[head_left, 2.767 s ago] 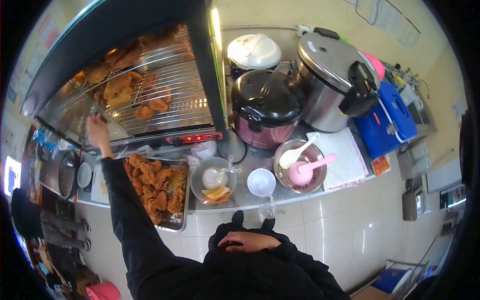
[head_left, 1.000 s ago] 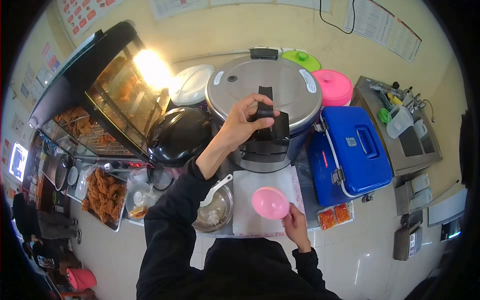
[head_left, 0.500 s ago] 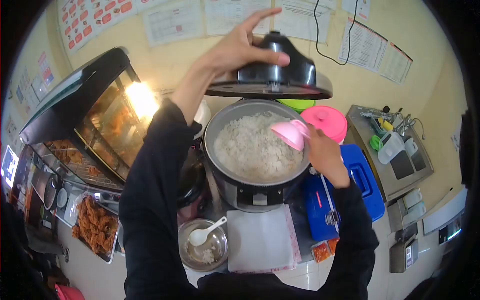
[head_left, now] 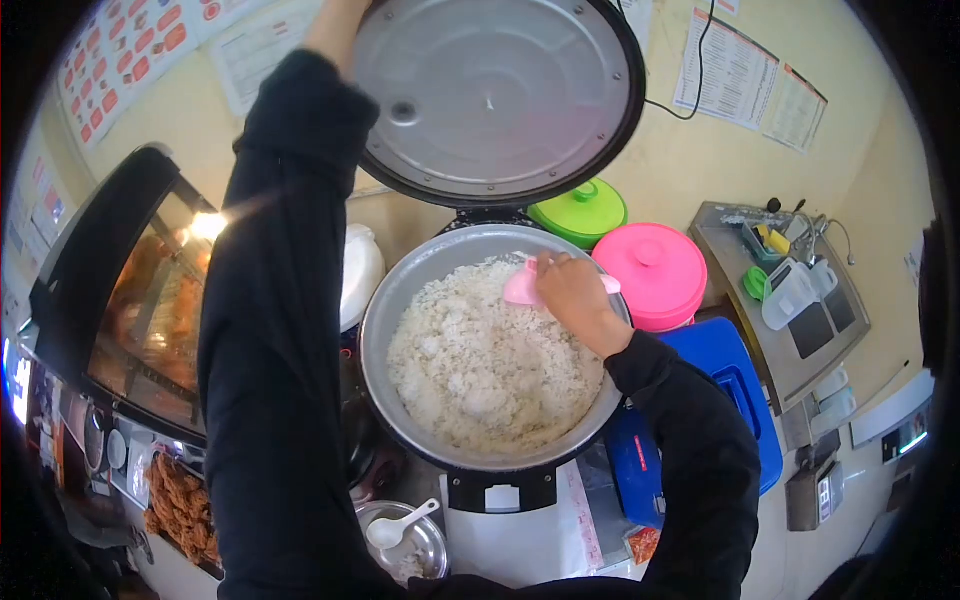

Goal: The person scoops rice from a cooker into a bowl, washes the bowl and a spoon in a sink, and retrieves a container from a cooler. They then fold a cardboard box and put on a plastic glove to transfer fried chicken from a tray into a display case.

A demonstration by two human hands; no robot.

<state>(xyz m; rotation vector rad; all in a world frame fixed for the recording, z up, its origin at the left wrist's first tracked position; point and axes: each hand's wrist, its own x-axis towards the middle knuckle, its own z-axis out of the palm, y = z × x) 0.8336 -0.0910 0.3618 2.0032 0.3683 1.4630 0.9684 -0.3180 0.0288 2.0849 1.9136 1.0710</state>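
My right hand (head_left: 575, 292) is closed around a pink scoop (head_left: 520, 286), pressed to the rice (head_left: 470, 370) near the back right of the pot. Part of the scoop is hidden behind my fingers. The rice fills the grey inner pot of a large rice cooker (head_left: 378, 385). Above it the cooker's lid (head_left: 490, 100) stands raised, its metal underside facing me. My left hand (head_left: 343, 14) is at the lid's upper left edge; only the wrist end shows, and its fingers are out of view.
Behind the cooker stand a green lidded container (head_left: 580, 212) and a pink one (head_left: 650, 270). A blue cooler box (head_left: 735, 385) is at the right. In front are a metal bowl (head_left: 432, 545) with a white spoon (head_left: 405, 522) and white paper (head_left: 500, 545). Fried chicken (head_left: 180, 505) lies lower left.
The lid has swung up and back, carrying my left hand to the top edge. My right hand has brought the pink scoop from above the pot down to the rice.
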